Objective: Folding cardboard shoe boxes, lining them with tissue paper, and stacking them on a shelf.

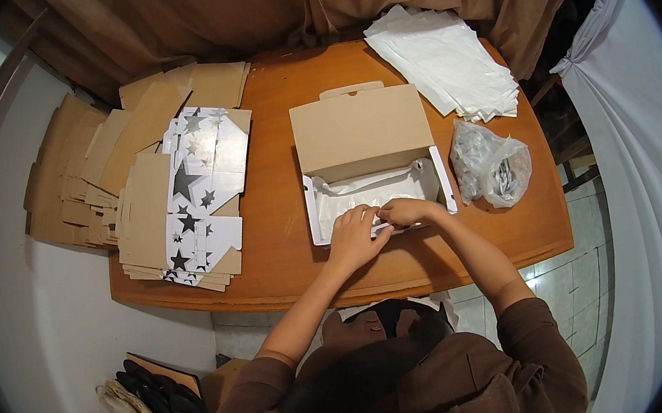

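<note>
An opened cardboard box sits in front of me on the table, its brown lid raised away from me and its outer sides white. White tissue paper lines the inside. My left hand lies over the box's near edge, its fingers stretched out onto the paper. Right beside it, my right hand has its fingers curled at the same near edge. What those fingers pinch, if anything, is hidden under the hand.
Flattened cardboard boxes, some printed with stars, pile up at the table's left. White paper sheets lie at the far right, with a clear plastic bag nearer. Shoes stand at lower left. Brown curtains hang behind.
</note>
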The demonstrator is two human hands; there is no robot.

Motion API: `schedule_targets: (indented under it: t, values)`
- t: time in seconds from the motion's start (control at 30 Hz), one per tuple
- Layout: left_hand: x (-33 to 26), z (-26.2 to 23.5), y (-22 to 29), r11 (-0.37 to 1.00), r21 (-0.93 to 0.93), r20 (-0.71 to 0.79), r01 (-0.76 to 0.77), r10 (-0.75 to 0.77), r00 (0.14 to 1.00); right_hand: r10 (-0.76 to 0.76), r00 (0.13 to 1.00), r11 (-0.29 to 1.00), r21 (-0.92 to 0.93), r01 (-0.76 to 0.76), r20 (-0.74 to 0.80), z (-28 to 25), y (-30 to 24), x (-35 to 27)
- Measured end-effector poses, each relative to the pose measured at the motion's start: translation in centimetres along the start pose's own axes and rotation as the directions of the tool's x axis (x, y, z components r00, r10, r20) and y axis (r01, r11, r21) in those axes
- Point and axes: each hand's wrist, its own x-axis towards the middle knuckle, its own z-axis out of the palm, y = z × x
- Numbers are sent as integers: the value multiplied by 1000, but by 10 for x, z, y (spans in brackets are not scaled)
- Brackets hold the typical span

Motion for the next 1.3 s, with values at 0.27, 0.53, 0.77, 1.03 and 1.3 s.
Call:
schedule_targets:
  t: [0.27, 0.53, 0.77, 1.03, 1.3]
  values:
    - [-6, 4, -3, 986, 118, -13, -119, 122, 992, -14, 999, 981, 192, 21, -38, 5, 15, 6]
    - [31, -28, -14, 980, 71, -188, -185, 195, 963, -365, 678, 931, -239, 276, -638, -39, -21, -6]
    - [120, -70, -46, 979, 181, -251, -92, 136, 958, -570, 352, 768, -633, -92, -742, -141, -29, 43]
    - [141, -58, -62, 969, 247, -226, -4, 61, 972, -239, 594, 796, -505, -333, -769, -168, -33, 82]
    - [128, -108, -50, 923, 384, -447, -32, 216, 868, -706, 298, 680, -733, 32, -642, -162, -55, 19]
